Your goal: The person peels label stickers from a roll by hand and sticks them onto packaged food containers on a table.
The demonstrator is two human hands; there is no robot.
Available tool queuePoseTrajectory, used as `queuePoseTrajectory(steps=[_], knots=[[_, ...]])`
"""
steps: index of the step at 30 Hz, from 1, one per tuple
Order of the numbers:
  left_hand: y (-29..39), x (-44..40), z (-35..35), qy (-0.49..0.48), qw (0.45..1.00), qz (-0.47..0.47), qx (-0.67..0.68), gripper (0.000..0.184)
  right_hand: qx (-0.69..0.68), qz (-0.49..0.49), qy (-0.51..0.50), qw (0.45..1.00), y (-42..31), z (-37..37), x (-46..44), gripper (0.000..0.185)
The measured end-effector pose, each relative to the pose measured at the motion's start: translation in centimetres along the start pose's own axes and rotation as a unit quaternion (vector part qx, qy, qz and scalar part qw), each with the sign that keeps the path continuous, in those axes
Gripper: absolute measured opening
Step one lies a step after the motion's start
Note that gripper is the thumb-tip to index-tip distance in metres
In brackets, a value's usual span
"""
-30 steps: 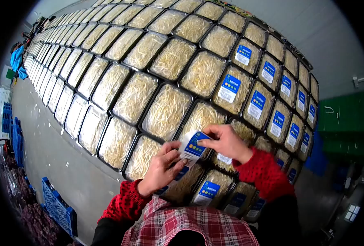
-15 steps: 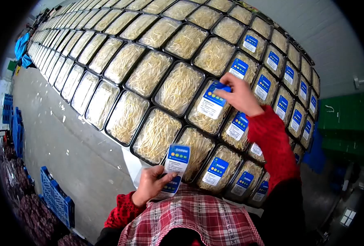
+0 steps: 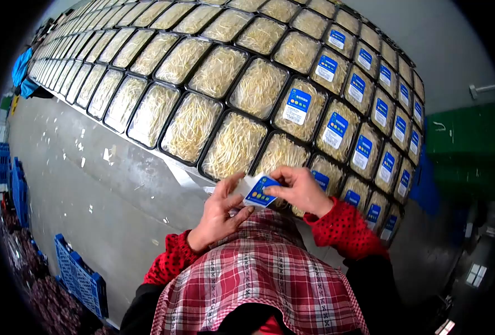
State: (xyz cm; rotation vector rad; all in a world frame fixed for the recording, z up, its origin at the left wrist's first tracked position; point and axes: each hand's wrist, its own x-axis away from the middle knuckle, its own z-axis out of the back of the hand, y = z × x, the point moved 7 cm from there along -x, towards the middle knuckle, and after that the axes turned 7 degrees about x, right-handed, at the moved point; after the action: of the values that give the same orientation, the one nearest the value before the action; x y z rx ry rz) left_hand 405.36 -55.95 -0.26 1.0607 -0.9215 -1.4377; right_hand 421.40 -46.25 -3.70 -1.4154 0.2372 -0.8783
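Note:
A blue-and-white printed label (image 3: pixel 261 191) is between my two hands, close above the front row of trays. My left hand (image 3: pixel 219 212) is closed on the left side of the labels, where a pale piece of backing shows. With thumb and fingers, my right hand (image 3: pixel 300 191) pinches the label's right edge. Just beyond lies a clear-covered tray of bean sprouts (image 3: pixel 281 153) with no label visible, its near part hidden by my hands. Behind it, another bean sprout tray bears a label (image 3: pixel 296 106).
Long rows of bean sprout trays (image 3: pixel 191 128) stretch away to the far left. On the right, several trays carry labels (image 3: pixel 335 130). Blue plastic pallets (image 3: pixel 80 276) stand on the grey floor (image 3: pixel 119 195) at left. A green container (image 3: pixel 465 151) is at right.
My right hand has left the tray behind, where a label now lies flat, and come back to the labels in my left hand. The view has shifted slightly, and my left hand has risen.

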Motion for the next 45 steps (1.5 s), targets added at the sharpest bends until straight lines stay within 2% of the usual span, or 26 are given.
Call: queuePoseTrajectory(steps=[1,4,6,8,9,10,11,14,16,17,20,21,22,23,25,27,28,29,31,33,35,36,38,41,43,45], knots=[[0.9,0.2,0.6,-0.016,0.997,-0.049,-0.053,0.021,0.007,0.010,0.019,1.000,-0.4,-1.3,1.1,0.022],[0.8,1.0,1.2,-0.082,0.993,-0.025,0.086,0.019,0.126,0.095,0.089,0.983,-4.8,-3.9,3.5,0.015],[-2.0,3.0,0.7,-0.149,0.960,0.201,0.127,0.021,0.156,0.116,0.102,0.976,-5.2,-4.5,3.9,0.012],[-4.4,6.1,0.4,-0.145,0.943,0.242,0.174,0.022,0.169,0.122,0.109,0.972,-5.9,-3.8,3.6,0.008],[-5.5,7.6,0.3,-0.133,0.926,0.279,0.216,0.024,0.140,0.088,0.182,0.969,-6.7,-1.0,3.1,0.008],[-5.3,8.4,0.6,-0.097,0.915,0.268,0.286,0.026,0.175,0.066,0.186,0.965,-8.1,2.4,2.4,0.009],[-5.6,9.1,0.9,-0.104,0.919,0.284,0.252,0.024,0.138,0.037,0.197,0.970,-6.9,4.7,1.1,0.011],[-5.5,9.7,1.1,-0.143,0.921,0.299,0.204,0.021,0.288,-0.015,0.143,0.947,-0.8,5.0,-2.2,0.034],[-4.8,8.8,2.1,-0.120,0.972,0.131,0.155,0.019,0.390,0.003,0.170,0.905,2.7,4.1,-3.1,0.047],[-4.8,8.8,2.6,-0.116,0.972,0.134,0.153,0.019,0.376,-0.041,0.178,0.908,3.1,4.0,-2.9,0.050],[-3.9,8.1,4.0,-0.115,0.975,0.129,0.140,0.016,0.592,0.018,0.273,0.758,-2.8,1.6,-0.8,0.064],[-4.0,7.8,4.5,-0.112,0.976,0.126,0.139,0.016,0.594,0.022,0.274,0.756,-3.8,0.7,-0.4,0.064],[-4.0,7.7,4.6,-0.118,0.976,0.117,0.140,0.016,0.422,0.010,0.180,0.888,-3.4,-1.1,-0.6,0.058],[-3.9,7.9,4.7,-0.126,0.976,0.111,0.142,0.016,0.226,-0.009,0.072,0.971,-2.8,-3.8,-0.4,0.052],[-4.8,8.3,5.0,-0.128,0.977,0.121,0.121,0.018,0.070,-0.040,-0.009,0.997,-2.1,-8.6,0.1,0.035],[-3.1,7.6,7.0,-0.054,0.995,-0.021,0.075,0.017,0.068,-0.049,0.022,0.996,-2.6,-10.5,0.3,0.026],[-2.0,7.3,8.0,-0.031,0.995,-0.078,0.045,0.017,-0.005,-0.038,0.027,0.999,-2.7,-11.8,0.4,0.025],[-1.0,7.1,9.1,-0.004,0.991,-0.133,0.013,0.018,0.004,-0.024,0.023,0.999,-3.5,-12.9,0.4,0.022],[-3.4,7.7,9.1,-0.108,0.987,0.023,0.115,0.017,0.116,0.067,0.027,0.991,-7.1,-14.1,0.3,0.016],[-4.3,9.3,10.1,-0.054,0.990,0.055,0.116,0.021,0.142,0.133,0.057,0.979,-8.0,-14.4,-0.5,0.016],[-8.0,12.8,10.5,-0.029,0.953,0.240,0.184,0.028,0.163,0.162,0.099,0.968,-9.4,-12.3,-2.4,0.013],[-7.2,13.4,11.0,0.022,0.930,0.257,0.263,0.034,0.168,0.131,0.141,0.967,-10.4,-9.6,-3.6,0.013],[-8.8,15.1,11.7,0.006,0.940,0.261,0.220,0.032,0.204,0.083,0.184,0.958,-10.4,-4.4,-7.0,0.015],[-8.7,15.2,12.9,0.011,0.951,0.241,0.193,0.027,0.324,0.056,0.174,0.928,-5.3,-3.6,-11.4,0.031],[-8.8,14.8,13.8,0.013,0.958,0.226,0.175,0.024,0.402,0.037,0.203,0.892,-1.6,-3.6,-13.0,0.044],[-6.8,13.1,15.0,0.023,0.981,0.136,0.138,0.018,0.491,-0.005,0.268,0.829,-5.0,-4.8,-11.1,0.049]])
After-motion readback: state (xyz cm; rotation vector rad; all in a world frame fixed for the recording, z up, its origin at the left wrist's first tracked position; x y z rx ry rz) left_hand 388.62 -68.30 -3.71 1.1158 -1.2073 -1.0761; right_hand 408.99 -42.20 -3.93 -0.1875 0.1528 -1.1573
